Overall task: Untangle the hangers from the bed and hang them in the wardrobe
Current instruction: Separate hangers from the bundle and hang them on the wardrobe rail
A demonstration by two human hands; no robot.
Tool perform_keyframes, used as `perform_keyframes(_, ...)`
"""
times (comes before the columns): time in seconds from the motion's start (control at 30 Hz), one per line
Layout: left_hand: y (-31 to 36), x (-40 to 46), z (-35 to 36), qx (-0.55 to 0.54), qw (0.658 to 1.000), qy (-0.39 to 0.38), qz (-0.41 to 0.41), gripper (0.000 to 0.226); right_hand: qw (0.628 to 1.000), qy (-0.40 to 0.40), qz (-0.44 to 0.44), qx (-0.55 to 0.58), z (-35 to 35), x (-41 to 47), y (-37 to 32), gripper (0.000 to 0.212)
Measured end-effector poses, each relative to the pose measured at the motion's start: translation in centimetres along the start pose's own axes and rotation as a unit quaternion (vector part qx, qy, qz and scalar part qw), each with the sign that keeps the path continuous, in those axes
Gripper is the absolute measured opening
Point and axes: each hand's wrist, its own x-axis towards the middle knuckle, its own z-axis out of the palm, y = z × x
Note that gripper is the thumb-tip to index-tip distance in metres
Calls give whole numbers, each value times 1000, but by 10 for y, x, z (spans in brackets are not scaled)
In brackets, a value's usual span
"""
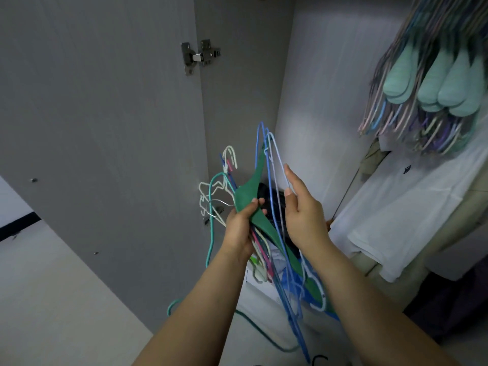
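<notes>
Head view: your left hand (pixel 241 223) gripped a tangled bunch of hangers (pixel 260 223) before the open wardrobe (pixel 317 75), fingers curled round the green one (pixel 248 192). Your right hand (pixel 303 210) pinched a pale blue wire hanger (pixel 277 159). More hangers (pixel 427 83) hung at upper right above a white shirt (pixel 412 207).

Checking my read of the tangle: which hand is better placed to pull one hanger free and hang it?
Probably the right hand: it pinches the pale blue wire hanger and is nearer the hung hangers. The left hand grips the bundle.
</notes>
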Motion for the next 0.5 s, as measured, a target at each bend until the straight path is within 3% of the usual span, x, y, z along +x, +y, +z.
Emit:
perform_keyframes(0.1, 0, 2, 3, 19, 999, 19, 21, 45, 999, 41, -28, -4, 0, -3, 1, 48)
perform_keyframes(0.2, 1, 1, 4, 49, 998, 12, 34, 38, 996, 70, 41, 27, -5, 4, 13, 44)
perform_keyframes(0.37, -3, -8, 2, 74, 996, -35, 35, 23, 982, -7, 99, 158, -12, 20, 22, 21)
perform_keyframes(0.5, -4, -16, 8, 116, 987, -88, 68, 33, 932, -104, 204, 282, -6, 27, 18, 17)
